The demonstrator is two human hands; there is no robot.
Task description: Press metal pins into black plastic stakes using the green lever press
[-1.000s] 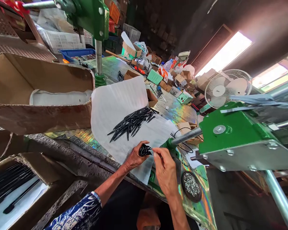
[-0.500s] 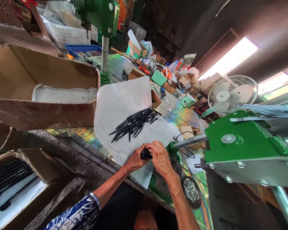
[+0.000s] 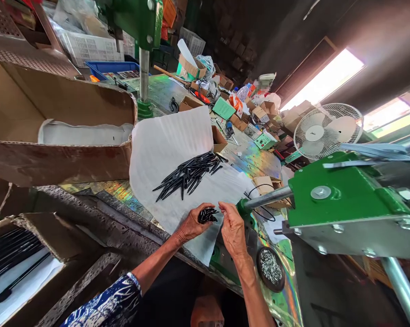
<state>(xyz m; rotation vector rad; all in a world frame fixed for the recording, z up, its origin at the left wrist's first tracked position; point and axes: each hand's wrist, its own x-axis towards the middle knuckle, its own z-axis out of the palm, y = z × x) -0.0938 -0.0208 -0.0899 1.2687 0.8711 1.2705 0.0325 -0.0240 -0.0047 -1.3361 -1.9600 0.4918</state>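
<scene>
- Black pen bodies [image 3: 207, 215] sit bunched in the left hand [image 3: 191, 225], its fingers closed around them.
- The right hand [image 3: 234, 231] is open, just beside them.
- A loose pile [image 3: 187, 175] lies farther off on a white paper sheet [image 3: 167, 145].

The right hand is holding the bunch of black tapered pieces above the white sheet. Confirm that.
Wrong hand. The left hand holds the bunch of black tapered pieces above the white sheet, while the right hand is open beside it. The head view shows this.
</scene>
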